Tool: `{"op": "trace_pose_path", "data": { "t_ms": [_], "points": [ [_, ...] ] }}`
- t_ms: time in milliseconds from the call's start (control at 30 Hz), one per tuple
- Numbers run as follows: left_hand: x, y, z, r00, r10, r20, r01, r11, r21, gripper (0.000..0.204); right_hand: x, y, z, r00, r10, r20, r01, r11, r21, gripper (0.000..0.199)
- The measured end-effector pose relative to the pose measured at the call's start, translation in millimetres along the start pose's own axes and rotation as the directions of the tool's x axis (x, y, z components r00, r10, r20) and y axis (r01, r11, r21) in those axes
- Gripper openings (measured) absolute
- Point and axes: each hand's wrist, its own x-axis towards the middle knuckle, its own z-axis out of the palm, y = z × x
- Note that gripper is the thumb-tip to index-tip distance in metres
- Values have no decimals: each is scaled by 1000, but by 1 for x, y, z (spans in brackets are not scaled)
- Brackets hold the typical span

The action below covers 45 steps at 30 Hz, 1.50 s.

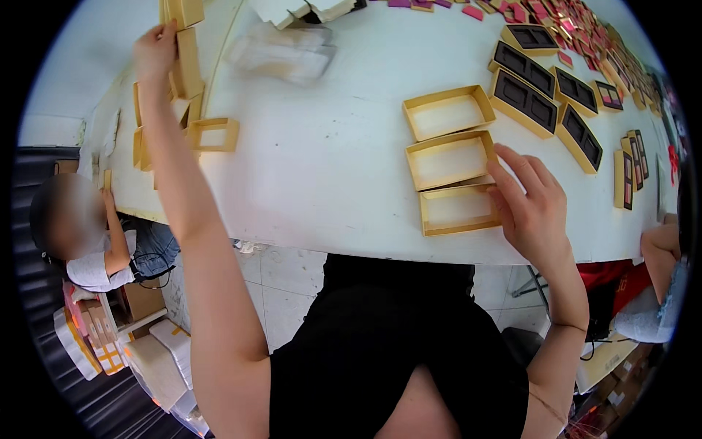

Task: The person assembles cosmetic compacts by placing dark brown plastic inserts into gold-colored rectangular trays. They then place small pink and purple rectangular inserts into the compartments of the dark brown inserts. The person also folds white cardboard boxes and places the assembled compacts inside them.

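Observation:
My left arm stretches to the far left, where my left hand (156, 53) has its fingers closed on the edge of a gold cardboard box (188, 62) in a stack. Other gold box frames (213, 136) lie just nearer on the table. At the right, my right hand (532, 201) is half curled with its fingers apart, at the right ends of the trays. Three open gold cardboard trays with white bottoms stand in a column: a far tray (449, 112), a middle tray (450, 159) and a near tray (459, 210). My fingertips appear to touch the latter two.
Gold boxes with black inserts (524, 99) stand in slanted rows at the right. A heap of small pink and red pieces (545, 22) spreads behind them. A blurred clear plastic piece (281, 55) lies at the back left. A person (80, 227) sits at the left; another person's arm (659, 249) shows at right.

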Motion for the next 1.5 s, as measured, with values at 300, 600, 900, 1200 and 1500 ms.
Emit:
{"op": "trace_pose_path", "data": {
  "t_ms": [300,600,900,1200,1500],
  "points": [
    [-211,86,-14,544,415,729,-706,696,131,22,20,-6,17,997,-60,39,57,995,83,59],
    [-251,79,1,654,337,677,-453,891,-6,54,34,2,38,980,-53,193,49,998,26,57],
    [-319,67,-54,497,326,804,-246,941,-230,62,28,4,38,975,-36,221,33,999,17,61],
    [-323,92,11,440,786,434,-654,612,-445,28,25,6,30,953,-42,299,33,999,35,74],
    [-284,115,43,517,763,389,-757,619,-209,98,27,16,27,972,-17,235,-9,994,109,89]
  ]
}}
